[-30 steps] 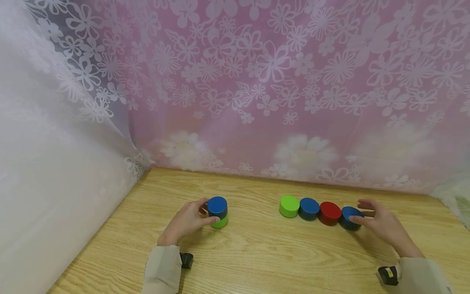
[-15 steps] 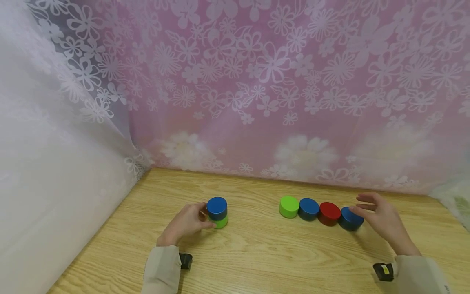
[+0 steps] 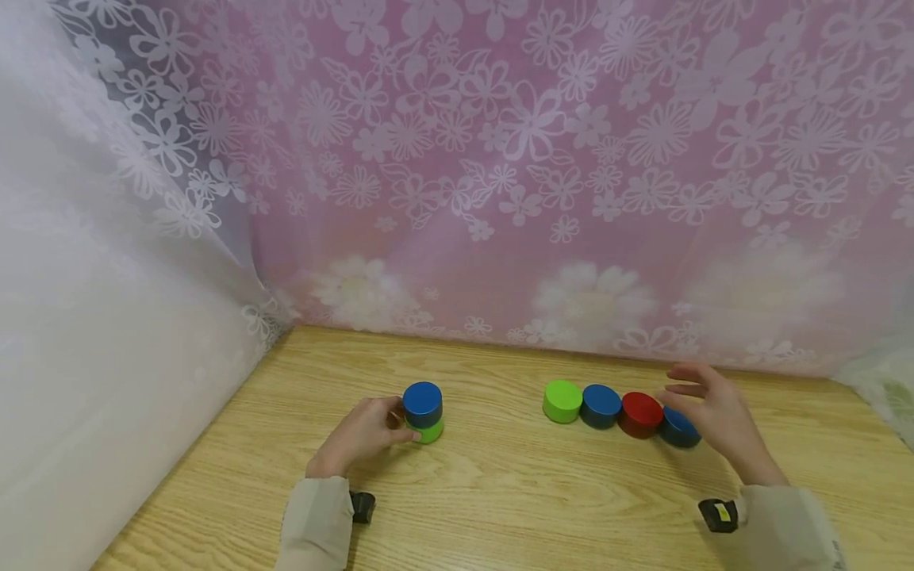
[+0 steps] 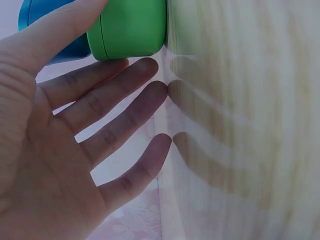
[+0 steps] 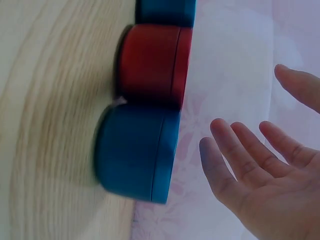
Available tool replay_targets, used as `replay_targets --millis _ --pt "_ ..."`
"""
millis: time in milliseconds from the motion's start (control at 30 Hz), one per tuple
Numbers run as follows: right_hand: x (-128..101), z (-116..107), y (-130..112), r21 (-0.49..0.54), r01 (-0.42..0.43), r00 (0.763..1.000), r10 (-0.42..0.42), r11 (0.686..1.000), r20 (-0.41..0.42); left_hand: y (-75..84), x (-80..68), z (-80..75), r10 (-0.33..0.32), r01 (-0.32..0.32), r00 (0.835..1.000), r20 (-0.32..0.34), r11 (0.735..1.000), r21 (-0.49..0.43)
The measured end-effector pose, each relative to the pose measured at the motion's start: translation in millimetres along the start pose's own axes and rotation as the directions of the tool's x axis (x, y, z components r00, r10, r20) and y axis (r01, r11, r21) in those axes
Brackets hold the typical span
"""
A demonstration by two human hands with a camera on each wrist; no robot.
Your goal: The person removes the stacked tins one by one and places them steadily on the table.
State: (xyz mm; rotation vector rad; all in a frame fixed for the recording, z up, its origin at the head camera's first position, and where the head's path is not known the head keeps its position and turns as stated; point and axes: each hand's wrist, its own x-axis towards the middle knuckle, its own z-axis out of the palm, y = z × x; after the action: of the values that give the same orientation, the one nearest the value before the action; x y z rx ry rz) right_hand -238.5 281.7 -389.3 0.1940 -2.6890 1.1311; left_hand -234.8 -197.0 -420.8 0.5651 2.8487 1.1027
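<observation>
On the left, a round blue tin with a lid stands on a green tin. My left hand holds this stack low down: in the left wrist view its thumb crosses the green tin and the index and middle fingertips lie against the far side. My right hand hovers above the end blue tin of a row, partly hiding it. The right wrist view shows its fingers spread and apart from that blue tin. Beside it stands a red tin.
The row continues leftward with another blue tin and a green tin, standing side by side. Everything rests on a wood-grain table. A pink flowered curtain hangs behind, and a white sheet borders the left.
My right hand has let go of the end blue tin, risen and moved left over it. The left hand's thumb has slid down to the green tin; the stack stays put.
</observation>
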Motion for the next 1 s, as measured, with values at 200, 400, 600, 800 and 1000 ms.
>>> replay_targets --millis 200,400,600,800,1000 --pt "2 5 -10 0.011 -0.009 1.0 0.009 1.0 0.021 -0.7 0.4 0.3 0.009 -0.009 1.0 0.0 1.0 0.006" --pt "5 11 -18 0.015 0.005 1.0 -0.005 1.0 0.028 -2.6 1.4 0.3 0.022 -0.022 1.0 0.003 1.0 0.007" --pt "7 19 -26 0.015 0.048 0.999 -0.048 0.999 0.026 -3.1 1.8 0.5 0.024 -0.024 1.0 0.004 1.0 0.002" --pt "9 26 -33 0.053 0.067 0.997 -0.068 0.996 0.025 -4.4 1.8 1.1 0.015 -0.015 1.0 0.011 1.0 -0.007" --pt "9 33 -38 0.059 0.07 0.997 -0.072 0.996 0.034 -2.2 1.6 0.4 0.011 -0.011 1.0 0.012 1.0 -0.009"
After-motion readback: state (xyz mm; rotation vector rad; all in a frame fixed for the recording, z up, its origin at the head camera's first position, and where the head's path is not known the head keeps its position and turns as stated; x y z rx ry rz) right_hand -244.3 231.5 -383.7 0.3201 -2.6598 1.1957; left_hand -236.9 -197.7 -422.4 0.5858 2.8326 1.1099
